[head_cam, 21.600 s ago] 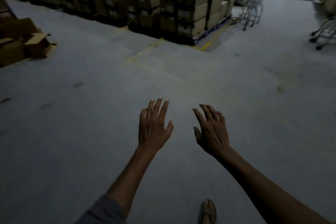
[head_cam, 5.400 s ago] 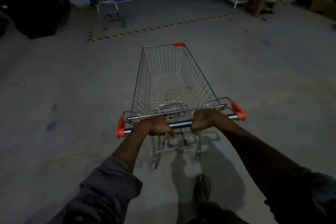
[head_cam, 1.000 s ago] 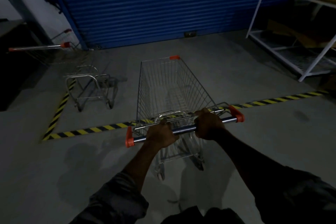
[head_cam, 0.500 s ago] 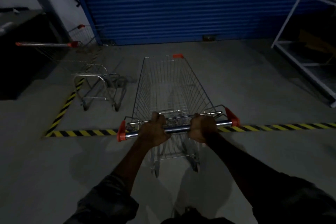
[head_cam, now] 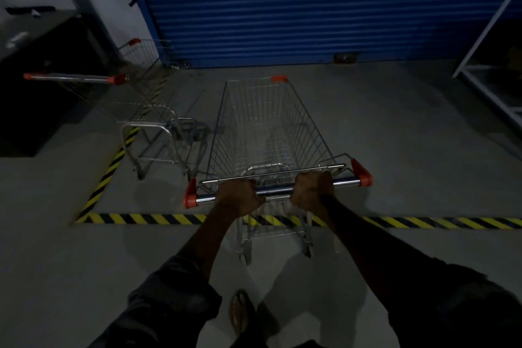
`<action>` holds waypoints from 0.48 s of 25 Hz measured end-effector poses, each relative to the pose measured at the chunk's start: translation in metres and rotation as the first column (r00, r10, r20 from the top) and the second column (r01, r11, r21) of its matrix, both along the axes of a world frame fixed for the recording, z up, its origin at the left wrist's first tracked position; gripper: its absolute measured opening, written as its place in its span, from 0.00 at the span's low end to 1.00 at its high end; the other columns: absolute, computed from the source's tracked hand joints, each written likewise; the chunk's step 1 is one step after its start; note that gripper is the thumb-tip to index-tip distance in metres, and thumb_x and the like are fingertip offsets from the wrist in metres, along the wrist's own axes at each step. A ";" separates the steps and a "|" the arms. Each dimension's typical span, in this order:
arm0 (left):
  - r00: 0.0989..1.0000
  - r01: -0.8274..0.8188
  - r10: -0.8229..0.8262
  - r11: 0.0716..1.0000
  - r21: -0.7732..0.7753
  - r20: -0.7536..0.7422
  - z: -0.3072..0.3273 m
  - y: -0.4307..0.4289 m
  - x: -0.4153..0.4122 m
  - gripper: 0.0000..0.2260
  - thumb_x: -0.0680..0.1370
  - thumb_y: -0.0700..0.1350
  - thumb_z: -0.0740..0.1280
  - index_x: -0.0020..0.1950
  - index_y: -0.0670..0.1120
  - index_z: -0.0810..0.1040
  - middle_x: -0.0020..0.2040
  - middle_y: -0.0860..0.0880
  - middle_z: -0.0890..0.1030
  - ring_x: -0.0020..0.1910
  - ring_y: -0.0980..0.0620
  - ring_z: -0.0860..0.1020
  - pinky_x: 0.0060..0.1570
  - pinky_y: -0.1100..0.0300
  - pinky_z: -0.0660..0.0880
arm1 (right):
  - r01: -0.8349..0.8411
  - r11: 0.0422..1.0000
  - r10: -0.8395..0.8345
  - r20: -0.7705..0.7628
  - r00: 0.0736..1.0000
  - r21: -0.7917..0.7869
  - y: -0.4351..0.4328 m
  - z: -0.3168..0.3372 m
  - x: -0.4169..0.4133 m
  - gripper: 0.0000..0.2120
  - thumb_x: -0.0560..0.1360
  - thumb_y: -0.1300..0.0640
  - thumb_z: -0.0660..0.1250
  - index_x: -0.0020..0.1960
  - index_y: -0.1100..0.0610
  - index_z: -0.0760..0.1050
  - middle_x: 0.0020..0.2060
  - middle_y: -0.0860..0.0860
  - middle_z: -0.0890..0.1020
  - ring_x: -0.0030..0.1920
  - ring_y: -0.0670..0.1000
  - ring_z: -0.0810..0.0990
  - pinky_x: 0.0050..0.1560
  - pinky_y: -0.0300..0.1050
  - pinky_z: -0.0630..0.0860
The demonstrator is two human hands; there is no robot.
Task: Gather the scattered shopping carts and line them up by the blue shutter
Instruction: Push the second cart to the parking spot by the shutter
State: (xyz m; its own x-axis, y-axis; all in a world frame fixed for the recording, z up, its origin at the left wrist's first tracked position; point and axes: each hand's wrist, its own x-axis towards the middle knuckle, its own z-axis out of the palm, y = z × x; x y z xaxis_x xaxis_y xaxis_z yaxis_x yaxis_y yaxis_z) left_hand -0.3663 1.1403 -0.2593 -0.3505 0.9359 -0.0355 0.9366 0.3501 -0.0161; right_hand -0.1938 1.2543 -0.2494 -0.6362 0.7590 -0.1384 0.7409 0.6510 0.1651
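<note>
1. Dark low block [head_cam: 42, 93]: stands at the far left against the pale wall; its details are too dim to make out.
2. Parked shopping cart [head_cam: 147, 110]: stands left of centre, nose towards the left edge of the shutter, with its orange-capped handle on the near side.
3. Hazard tape [head_cam: 147, 218]: a yellow-and-black strip runs across the floor, and a second strip angles away from its left end, passing under the parked cart.
4. Left hand [head_cam: 240, 198]: fingers curled over the handle bar [head_cam: 275, 191], gripping it left of centre.
5. Pushed shopping cart [head_cam: 271, 133]: an empty wire basket, centred and pointing at the shutter. Its rear wheels are on the near side of the cross strip, its basket is beyond it, and it is close beside the parked cart.
6. Right hand [head_cam: 312, 189]: clamped on the same bar, a short gap apart from the left.
7. Blue shutter [head_cam: 310, 5]: closed, filling the back wall ahead of both carts.
8. White shelf frame [head_cam: 485, 65]: stands at the right edge.
</note>
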 end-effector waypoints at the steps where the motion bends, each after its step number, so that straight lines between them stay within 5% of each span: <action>1: 1.000 0.015 -0.015 1.000 0.010 0.014 0.001 0.010 -0.013 0.22 0.74 0.66 0.67 0.59 0.52 0.81 0.55 0.47 0.85 0.55 0.45 0.83 0.53 0.54 0.77 | -0.016 1.000 0.016 -0.019 1.000 -0.002 0.011 0.000 -0.011 0.09 0.76 0.45 0.63 0.46 0.50 0.75 0.51 0.48 0.84 0.54 0.53 0.82 0.62 0.49 0.71; 12: 0.985 0.153 -0.156 0.987 0.048 0.079 0.003 0.093 -0.194 0.18 0.77 0.61 0.65 0.59 0.51 0.79 0.53 0.47 0.85 0.53 0.44 0.83 0.51 0.53 0.78 | 0.113 0.993 -0.113 -0.048 0.992 0.013 0.090 -0.002 -0.182 0.15 0.74 0.45 0.65 0.54 0.52 0.79 0.54 0.51 0.84 0.58 0.56 0.80 0.66 0.53 0.66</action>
State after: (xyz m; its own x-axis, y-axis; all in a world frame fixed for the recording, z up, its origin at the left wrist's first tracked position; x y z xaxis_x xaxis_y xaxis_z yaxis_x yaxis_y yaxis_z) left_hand -0.5598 1.2333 -0.2559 -0.1990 0.9798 -0.0183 0.9770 0.1998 0.0747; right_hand -0.3755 1.3444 -0.2513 -0.5517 0.8283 -0.0979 0.8167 0.5603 0.1378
